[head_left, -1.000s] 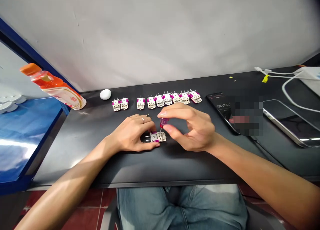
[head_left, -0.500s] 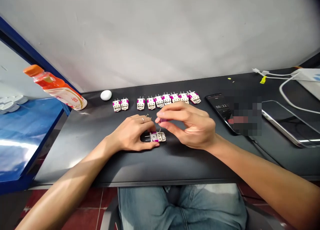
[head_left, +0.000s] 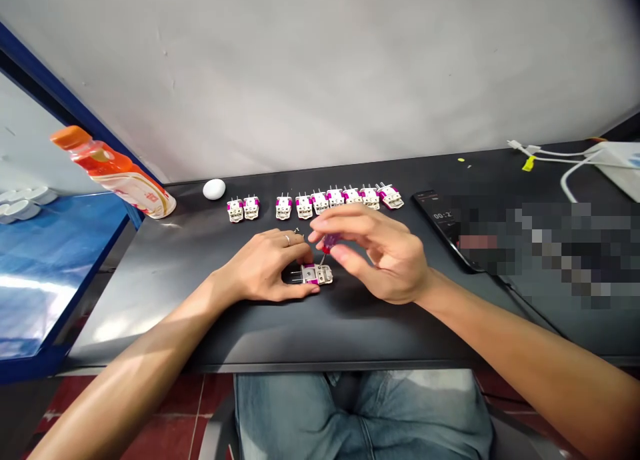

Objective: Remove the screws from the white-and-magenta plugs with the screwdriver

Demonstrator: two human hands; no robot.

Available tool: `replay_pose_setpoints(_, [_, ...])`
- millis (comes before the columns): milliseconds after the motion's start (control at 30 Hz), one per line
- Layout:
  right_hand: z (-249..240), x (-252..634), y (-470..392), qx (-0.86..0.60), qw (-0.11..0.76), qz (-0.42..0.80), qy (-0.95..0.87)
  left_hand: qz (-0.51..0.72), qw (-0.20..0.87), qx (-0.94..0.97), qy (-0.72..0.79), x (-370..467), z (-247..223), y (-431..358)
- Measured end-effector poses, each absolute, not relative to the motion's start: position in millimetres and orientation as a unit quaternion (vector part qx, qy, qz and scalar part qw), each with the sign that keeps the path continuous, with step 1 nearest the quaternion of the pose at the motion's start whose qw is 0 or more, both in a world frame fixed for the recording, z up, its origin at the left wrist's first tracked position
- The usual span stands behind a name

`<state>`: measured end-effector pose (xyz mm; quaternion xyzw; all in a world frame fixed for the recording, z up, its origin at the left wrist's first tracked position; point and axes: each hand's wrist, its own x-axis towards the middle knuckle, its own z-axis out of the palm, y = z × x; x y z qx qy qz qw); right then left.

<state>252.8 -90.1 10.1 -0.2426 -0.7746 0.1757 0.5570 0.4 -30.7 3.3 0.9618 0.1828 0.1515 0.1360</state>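
Note:
Flat on the black table, my left hand pinches a white and purple plug between thumb and fingers, its metal prongs pointing left. Above the plug's right part, my right hand holds a small screwdriver by its purple and red handle. The thin shaft slants down to the plug; its tip is too small to make out. Behind my hands stands a row of several similar plugs, two of them set apart at the left.
A white egg-shaped object and an orange bottle are at the back left. At the right lie a phone, white cables and a white box. The table's front edge runs above my lap.
My right fingers have loosened and shifted around the screwdriver handle, so more of it shows. My left hand and the plug stay in place. The view has moved slightly.

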Motion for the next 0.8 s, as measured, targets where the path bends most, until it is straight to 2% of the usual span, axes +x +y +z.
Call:
replay_pose_setpoints(100, [9.4, 253.1, -88.9, -0.225, 0.573, 0.105, -0.781, 0.155, 0.13, 0.963, 0.179, 0.1, 3.4, -30.9])
replay_pose_setpoints(267, [7.1, 252.3, -90.8, -0.244, 0.557, 0.237, -0.758, 0.157, 0.138, 0.961, 0.183, 0.3, 4.1, -31.0])
replay_pose_setpoints(467, [10.7, 253.3, -89.9, -0.205, 0.569, 0.108, -0.789, 0.164, 0.129, 0.963, 0.168, 0.8, 2.9, -30.3])
replay_pose_setpoints(600, [12.3, 253.7, -89.8, -0.213, 0.564, 0.156, -0.782, 0.176, 0.128, 0.963, 0.159, 0.4, 1.5, -29.2])
replay_pose_setpoints(733, [11.7, 254.1, -87.8, -0.206, 0.573, 0.085, -0.789, 0.173, 0.132, 0.962, 0.164, 0.0, 2.4, -29.2])
replay_pose_setpoints(800, [10.7, 253.4, -88.4, -0.211, 0.584, 0.092, -0.778, 0.168, 0.134, 0.963, 0.165, -0.1, 2.4, -29.2])
